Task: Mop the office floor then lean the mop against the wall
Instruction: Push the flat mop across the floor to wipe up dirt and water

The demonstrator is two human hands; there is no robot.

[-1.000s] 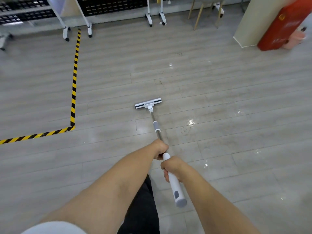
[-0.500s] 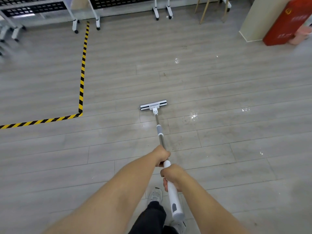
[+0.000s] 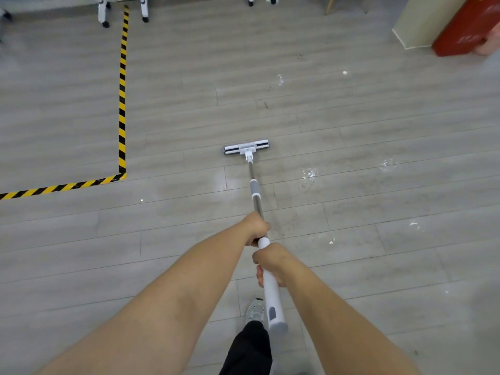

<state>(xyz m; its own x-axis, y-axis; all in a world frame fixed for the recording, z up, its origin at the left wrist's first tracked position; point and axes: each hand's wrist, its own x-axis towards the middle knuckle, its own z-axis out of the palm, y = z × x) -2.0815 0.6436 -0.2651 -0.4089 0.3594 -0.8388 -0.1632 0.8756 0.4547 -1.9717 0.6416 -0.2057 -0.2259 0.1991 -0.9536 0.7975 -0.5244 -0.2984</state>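
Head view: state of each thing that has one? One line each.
mop head: flat on the floor, not against any wall
mop handle: tilted toward the person, held by both hands
left hand: closed on the handle, farther down the pole
right hand: closed on the white grip, nearer the end
floor: wet sheen, dirt specks right of the mop
hazard tape: stuck flat, L-shaped

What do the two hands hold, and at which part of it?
Both hold the mop by its pole. The left hand grips the metal part just above the white handle; the right hand grips the white handle below it.
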